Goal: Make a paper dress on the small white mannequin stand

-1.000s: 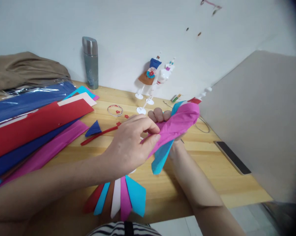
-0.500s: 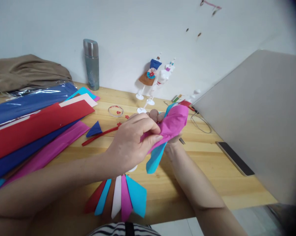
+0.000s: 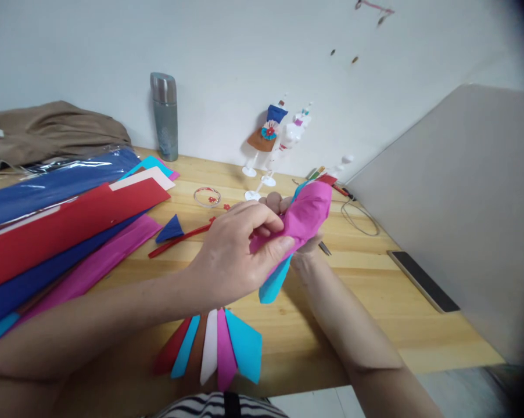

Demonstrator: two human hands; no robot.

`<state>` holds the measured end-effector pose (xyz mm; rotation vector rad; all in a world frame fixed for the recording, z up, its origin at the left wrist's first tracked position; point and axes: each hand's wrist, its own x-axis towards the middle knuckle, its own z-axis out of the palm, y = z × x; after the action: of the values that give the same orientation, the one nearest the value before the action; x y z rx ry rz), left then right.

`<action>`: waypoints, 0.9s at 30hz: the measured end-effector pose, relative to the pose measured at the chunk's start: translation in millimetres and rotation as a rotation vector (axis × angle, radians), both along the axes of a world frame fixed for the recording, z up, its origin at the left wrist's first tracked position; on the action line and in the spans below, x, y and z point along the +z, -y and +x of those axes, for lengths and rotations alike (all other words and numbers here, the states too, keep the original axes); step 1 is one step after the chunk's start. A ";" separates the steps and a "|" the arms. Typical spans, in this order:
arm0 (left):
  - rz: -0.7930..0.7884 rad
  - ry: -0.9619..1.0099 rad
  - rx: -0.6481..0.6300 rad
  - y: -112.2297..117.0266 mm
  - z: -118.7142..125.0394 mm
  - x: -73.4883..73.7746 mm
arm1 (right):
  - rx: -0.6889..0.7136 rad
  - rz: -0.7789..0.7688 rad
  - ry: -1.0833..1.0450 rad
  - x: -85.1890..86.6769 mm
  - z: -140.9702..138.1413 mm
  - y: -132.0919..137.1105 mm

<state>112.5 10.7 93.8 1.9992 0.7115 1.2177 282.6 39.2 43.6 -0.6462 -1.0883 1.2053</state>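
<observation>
My left hand pinches the edge of a crinkled magenta piece, which looks like crepe paper, between thumb and fingers. Behind it my right hand is mostly hidden, its curled fingertips showing at the left side of the bundle. It grips the magenta piece from beneath, together with a turquoise strip that hangs down below. A white knobbed shape and a bit of red show just beyond the bundle; whether they belong to it I cannot tell.
Small dress stands stand by the wall, near a flask. Coloured sheets lie at left, cut strips at the front edge. A blue triangle, a clear ring, tweezers, a cable and a phone lie around.
My left thumb has slid a little to the right along the magenta piece, and less of the turquoise strip shows. The view has shifted slightly.
</observation>
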 end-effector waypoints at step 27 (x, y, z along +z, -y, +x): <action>-0.210 -0.095 -0.031 -1.1 -7.5 19.9 | 0.017 0.067 0.003 -4.4 5.4 0.5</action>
<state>105.0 11.8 113.7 1.8952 0.8169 0.9917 288.0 38.7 39.2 -0.5885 -1.1338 1.1781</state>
